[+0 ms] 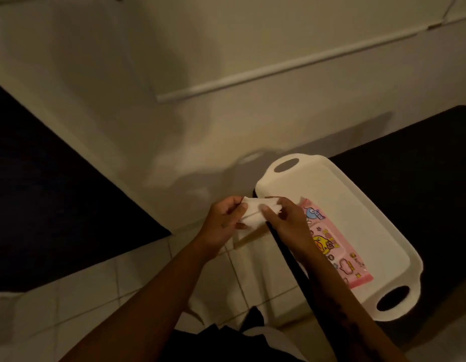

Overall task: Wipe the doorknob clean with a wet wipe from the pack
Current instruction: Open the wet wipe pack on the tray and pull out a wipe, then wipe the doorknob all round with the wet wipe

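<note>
A dim home interior: pale square-tiled floor (137,278), plain cream wall (200,48), and a dark counter (422,178) carrying a white plastic handled tray (370,205).

Wipe pack (336,244) in tray (378,220), on dark table (422,158)

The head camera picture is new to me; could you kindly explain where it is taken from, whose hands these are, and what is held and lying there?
There is no machine here: a person wears a wide-angle camera on the head, looking down at their own bare arms. The left hand and right hand together hold a white wet wipe between them, above the tiled floor. Beside them, a white tray with cut-out handles rests on a dark surface. In the tray lies the pink pack of wipes. No doorknob is visible.
</note>
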